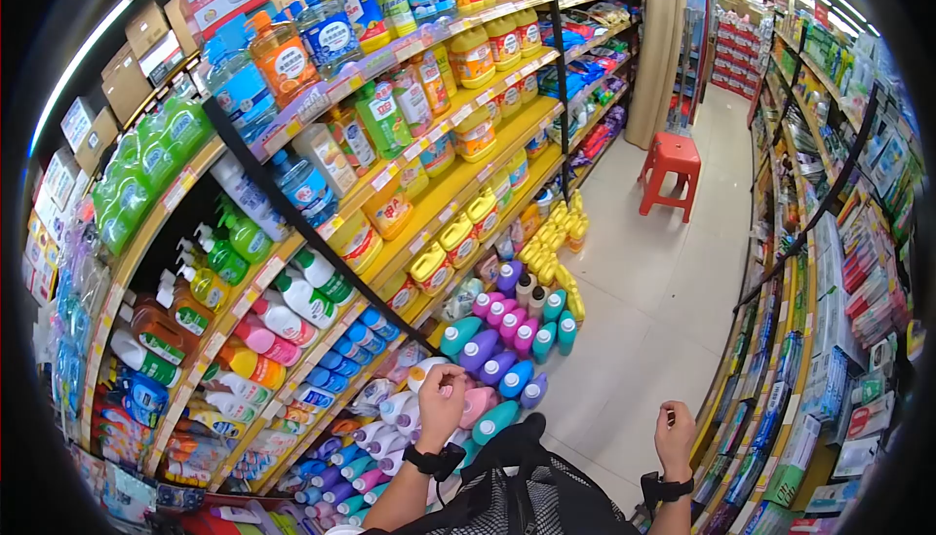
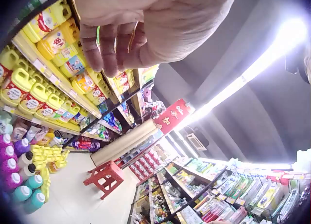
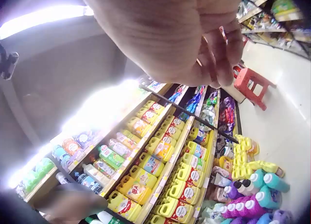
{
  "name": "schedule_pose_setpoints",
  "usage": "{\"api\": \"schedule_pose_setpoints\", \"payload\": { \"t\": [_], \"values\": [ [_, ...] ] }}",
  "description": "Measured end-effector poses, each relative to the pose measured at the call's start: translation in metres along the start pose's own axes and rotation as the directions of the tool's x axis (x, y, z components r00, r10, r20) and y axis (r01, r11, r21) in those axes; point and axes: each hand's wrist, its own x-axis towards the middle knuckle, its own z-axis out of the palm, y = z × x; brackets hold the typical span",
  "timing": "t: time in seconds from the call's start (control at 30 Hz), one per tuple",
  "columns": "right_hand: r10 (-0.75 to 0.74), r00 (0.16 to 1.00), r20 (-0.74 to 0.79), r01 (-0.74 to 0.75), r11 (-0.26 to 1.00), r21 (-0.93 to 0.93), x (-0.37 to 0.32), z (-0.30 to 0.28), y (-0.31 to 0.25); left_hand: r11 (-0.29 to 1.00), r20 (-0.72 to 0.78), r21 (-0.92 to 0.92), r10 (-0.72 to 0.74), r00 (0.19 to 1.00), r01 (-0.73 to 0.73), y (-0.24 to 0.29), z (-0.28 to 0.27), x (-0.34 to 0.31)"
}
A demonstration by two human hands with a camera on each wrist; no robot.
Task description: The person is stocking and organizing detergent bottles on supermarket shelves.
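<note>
My left hand (image 1: 442, 403) is raised in front of the body, its fingers loosely curled with nothing in them. In the head view it overlaps the bottles on the floor, near a pink bottle (image 1: 478, 404) and a teal bottle (image 1: 495, 422). Over the pale aisle floor, my right hand (image 1: 675, 433) hangs with loosely bent fingers and holds nothing. Both wrists wear dark straps. The left wrist view shows the left palm (image 2: 180, 25) against shelves of yellow jugs (image 2: 34, 95). In the right wrist view, the right hand (image 3: 170, 39) fills the top.
Tall shelves of cleaning bottles (image 1: 292, 291) line the left side. Purple bottles (image 1: 480, 350) and yellow jugs (image 1: 556, 243) stand on the floor beside them. A red stool (image 1: 670, 176) is in the aisle (image 1: 624, 291). Packaged goods fill the right shelf (image 1: 829, 340).
</note>
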Motion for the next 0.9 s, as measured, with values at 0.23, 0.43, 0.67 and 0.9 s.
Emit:
{"api": "schedule_pose_setpoints", "payload": {
  "t": [0.23,0.43,0.67,0.9],
  "values": [
    [0.048,0.998,-0.049,-0.049,0.998,-0.037,0.028,0.0,-0.015,0.999,0.096,-0.052,0.004,0.995,0.001,-0.019,0.024,0.039],
    [-0.05,0.997,-0.061,0.043,0.993,-0.107,0.078,0.013,-0.055,0.993,0.08,-0.116,0.02,0.997,-0.011,-0.021,0.037,0.089],
    [-0.189,0.981,-0.032,0.18,0.966,-0.188,0.129,0.032,-0.08,0.968,0.018,-0.246,-0.04,0.999,0.044,-0.04,0.041,0.135],
    [-0.204,0.979,0.002,0.2,0.956,-0.213,0.168,0.066,-0.109,0.957,0.005,-0.281,-0.078,0.997,0.076,-0.072,0.028,0.172]
  ]
}}
